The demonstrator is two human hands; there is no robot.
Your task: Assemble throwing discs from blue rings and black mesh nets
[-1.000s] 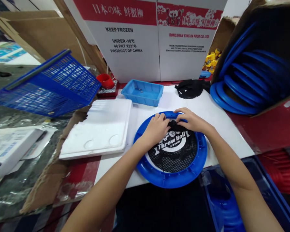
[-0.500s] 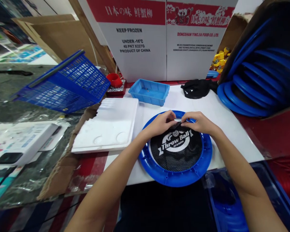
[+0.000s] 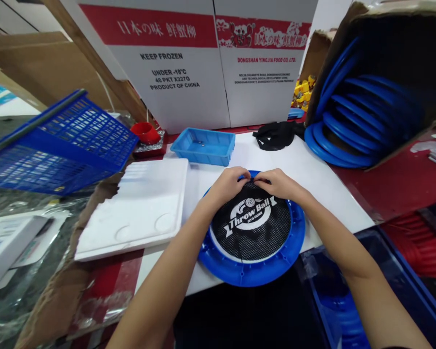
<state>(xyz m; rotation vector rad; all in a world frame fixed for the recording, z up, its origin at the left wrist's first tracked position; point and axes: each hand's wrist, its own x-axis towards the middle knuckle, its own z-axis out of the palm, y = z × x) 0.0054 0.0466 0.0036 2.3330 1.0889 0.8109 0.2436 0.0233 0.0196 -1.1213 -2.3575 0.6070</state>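
A blue plastic ring [image 3: 247,271] lies flat on a white sheet [image 3: 319,184] before me. Over it is stretched a black mesh net [image 3: 252,232] printed "Throw Ball". Both hands meet at the ring's far edge. My left hand [image 3: 227,185] pinches the net's rim there, fingers curled. My right hand [image 3: 278,183] grips the same edge of the net right beside it, fingertips nearly touching the left ones.
A light blue tray [image 3: 202,145] and a black mesh bundle [image 3: 276,134] lie beyond the ring. White foam slab [image 3: 138,206] at left, tilted blue basket [image 3: 54,145] further left. A carton of stacked blue rings [image 3: 352,126] stands at right. Printed cardboard boxes [image 3: 203,63] close the back.
Both hands have drawn closer together at the ring's far edge, and the net now lies flatter across the ring. The view has shifted slightly.
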